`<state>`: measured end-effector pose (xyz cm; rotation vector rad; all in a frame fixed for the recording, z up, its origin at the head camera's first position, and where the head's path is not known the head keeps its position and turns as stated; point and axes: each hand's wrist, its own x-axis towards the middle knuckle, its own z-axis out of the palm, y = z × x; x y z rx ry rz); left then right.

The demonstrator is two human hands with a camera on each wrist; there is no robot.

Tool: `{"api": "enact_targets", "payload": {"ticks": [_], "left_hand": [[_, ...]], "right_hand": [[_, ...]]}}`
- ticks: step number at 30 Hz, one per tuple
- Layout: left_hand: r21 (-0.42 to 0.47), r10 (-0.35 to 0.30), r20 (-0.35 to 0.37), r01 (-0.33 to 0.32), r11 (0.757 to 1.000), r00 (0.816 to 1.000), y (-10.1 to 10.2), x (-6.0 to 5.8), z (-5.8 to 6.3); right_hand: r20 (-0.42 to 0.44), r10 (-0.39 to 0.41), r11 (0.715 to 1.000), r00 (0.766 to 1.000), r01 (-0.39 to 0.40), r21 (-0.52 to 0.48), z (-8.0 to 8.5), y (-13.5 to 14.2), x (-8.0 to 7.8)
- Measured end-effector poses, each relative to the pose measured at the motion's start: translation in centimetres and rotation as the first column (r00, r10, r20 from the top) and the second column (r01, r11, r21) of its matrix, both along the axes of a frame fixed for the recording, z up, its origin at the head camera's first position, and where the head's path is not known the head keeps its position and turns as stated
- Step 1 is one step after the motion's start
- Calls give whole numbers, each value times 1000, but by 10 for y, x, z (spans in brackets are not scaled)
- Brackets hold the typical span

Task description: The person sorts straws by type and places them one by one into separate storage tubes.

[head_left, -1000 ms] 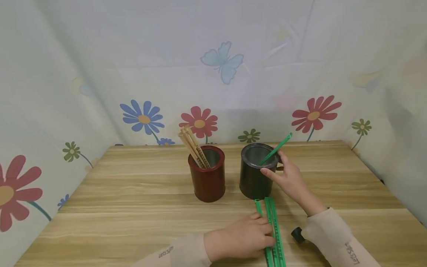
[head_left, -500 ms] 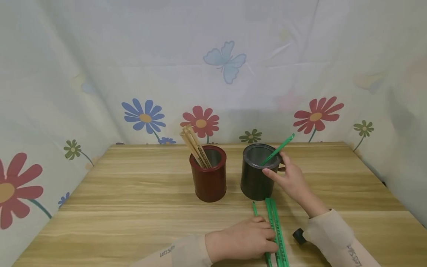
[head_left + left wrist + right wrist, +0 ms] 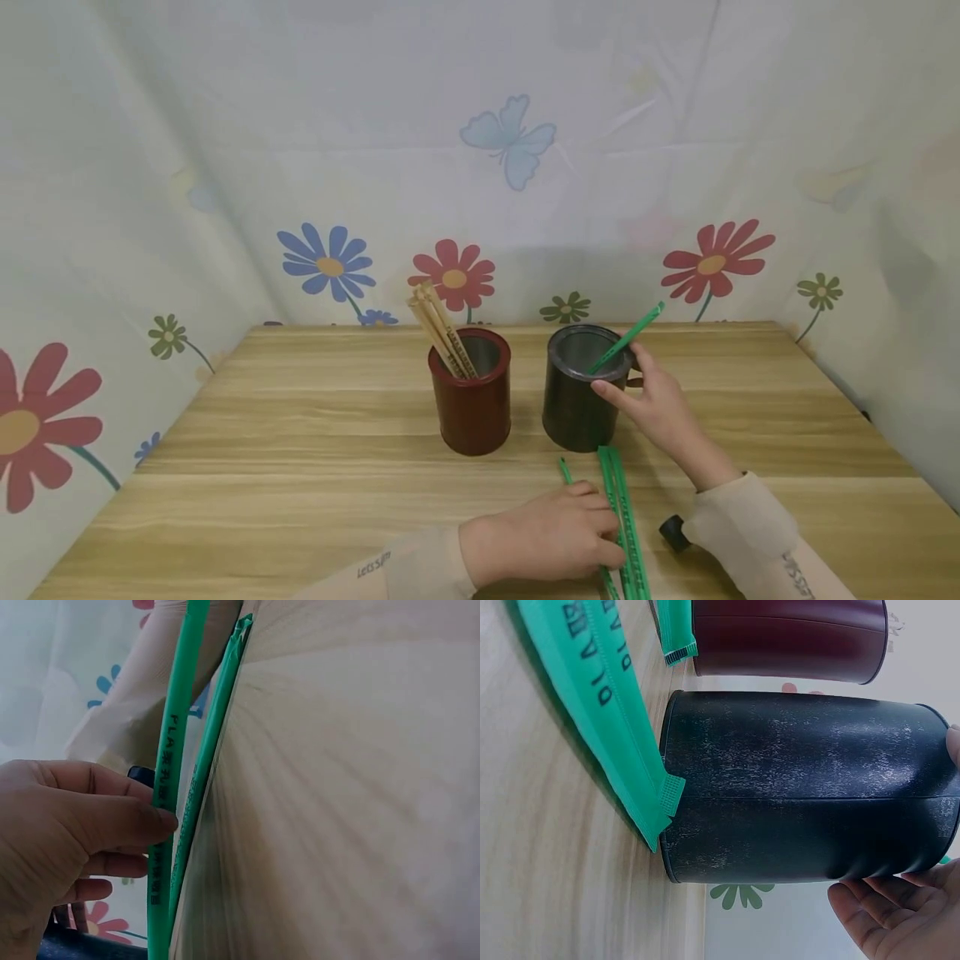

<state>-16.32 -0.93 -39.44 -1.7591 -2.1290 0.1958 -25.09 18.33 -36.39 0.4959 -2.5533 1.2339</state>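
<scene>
A green paper-wrapped drinking straw [image 3: 169, 742], printed with "PLA", is pinched between the thumb and fingers of my left hand [image 3: 551, 533]. Its far end pokes out beyond the knuckles in the head view. Just right of that hand, more green wrapped straws [image 3: 628, 521] lie side by side on the table. My right hand [image 3: 663, 417] grips a black cylindrical holder [image 3: 576, 408] near its rim, thumb on the near side and fingers behind. One green straw [image 3: 630, 335] leans out of this holder to the right.
Left of the black holder stands a dark red holder [image 3: 471, 417] with several tan wrapped straws [image 3: 442, 333] leaning left. A small black object [image 3: 674, 533] sits beside the right sleeve. The wooden table [image 3: 300, 417] ends at a flowered curtain [image 3: 360, 167].
My left hand has drawn one green straw away from the others, its far end shifting left. My right hand keeps its grip on the black holder. The view has shifted slightly.
</scene>
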Motion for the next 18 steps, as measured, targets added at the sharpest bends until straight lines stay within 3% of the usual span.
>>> {"api": "enact_targets", "payload": {"ticks": [11,18], "left_hand": [[79,-29,-7,29,996,1000,-2,0,8],[219,-121,78,101,970,990,-3,-3,16]], "right_hand": [[4,1,1000,1000,-1,-2,-1,-1,-1],[-2,6,1000,1000,-6,-8,-2,0,-2]]}}
